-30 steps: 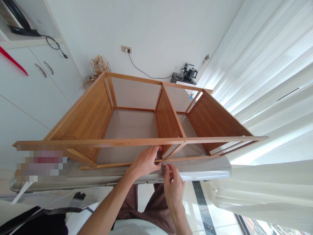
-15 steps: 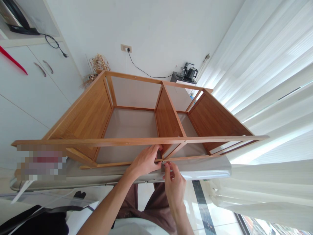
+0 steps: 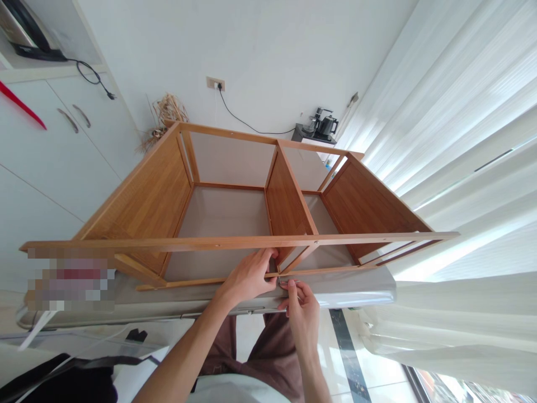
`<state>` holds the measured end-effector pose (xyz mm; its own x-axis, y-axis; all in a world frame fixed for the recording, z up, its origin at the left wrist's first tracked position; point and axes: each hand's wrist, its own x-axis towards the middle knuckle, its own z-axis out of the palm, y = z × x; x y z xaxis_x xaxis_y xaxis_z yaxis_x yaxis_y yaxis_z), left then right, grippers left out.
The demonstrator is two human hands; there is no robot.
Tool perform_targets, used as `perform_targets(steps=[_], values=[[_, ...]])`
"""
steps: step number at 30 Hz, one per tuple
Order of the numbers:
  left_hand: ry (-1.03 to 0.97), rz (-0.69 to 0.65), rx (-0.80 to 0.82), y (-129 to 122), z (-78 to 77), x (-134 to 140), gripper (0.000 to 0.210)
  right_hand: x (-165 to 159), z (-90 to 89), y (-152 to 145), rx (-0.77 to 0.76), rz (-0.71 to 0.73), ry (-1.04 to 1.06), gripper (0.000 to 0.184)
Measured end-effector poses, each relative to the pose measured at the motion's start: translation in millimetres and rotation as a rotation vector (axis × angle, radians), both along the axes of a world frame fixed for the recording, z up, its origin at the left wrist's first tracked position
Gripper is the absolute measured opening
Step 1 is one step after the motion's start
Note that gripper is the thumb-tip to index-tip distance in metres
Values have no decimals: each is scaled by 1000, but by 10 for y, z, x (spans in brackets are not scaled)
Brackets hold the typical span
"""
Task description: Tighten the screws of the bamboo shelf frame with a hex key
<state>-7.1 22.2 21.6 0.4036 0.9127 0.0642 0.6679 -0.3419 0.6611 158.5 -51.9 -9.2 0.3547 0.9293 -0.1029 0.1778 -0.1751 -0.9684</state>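
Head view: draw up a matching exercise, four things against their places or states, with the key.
1. Left hand
2. Right hand
3. Wall outlet
4. Curtain

A. Hanging, white, at the picture's right
B. Gripping the lower front rail
C. Holding a thin metal piece
D. Black plug in it

Pairs: 1-B, 2-C, 3-D, 4-A

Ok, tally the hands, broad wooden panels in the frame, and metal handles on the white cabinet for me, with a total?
Hands: 2 (left hand, right hand)
Wooden panels: 3 (left panel, middle panel, right panel)
Cabinet handles: 2
Total: 7
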Motion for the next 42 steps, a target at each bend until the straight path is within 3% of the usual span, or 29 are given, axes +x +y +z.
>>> perform_targets(steps=[10, 21, 24, 31, 37, 42], values=[[-1, -3, -8, 6, -26, -14, 43, 13, -265, -117, 160, 17, -563, 43], [8, -13, 2, 10, -47, -5, 42, 20, -299, -97, 227, 109, -780, 41], [6, -5, -10, 7, -36, -1, 43, 8, -234, -83, 189, 103, -726, 42], [-1, 6, -16, -5, -6, -5, 41, -20, -22, -20, 34, 20, -269, 44], [1, 4, -10, -5, -18, -6, 41, 7, -35, 1, 1, 20, -26, 46], [6, 5, -8, -9, -23, -9, 42, -10, -35, -9, 0, 8, -6, 46]])
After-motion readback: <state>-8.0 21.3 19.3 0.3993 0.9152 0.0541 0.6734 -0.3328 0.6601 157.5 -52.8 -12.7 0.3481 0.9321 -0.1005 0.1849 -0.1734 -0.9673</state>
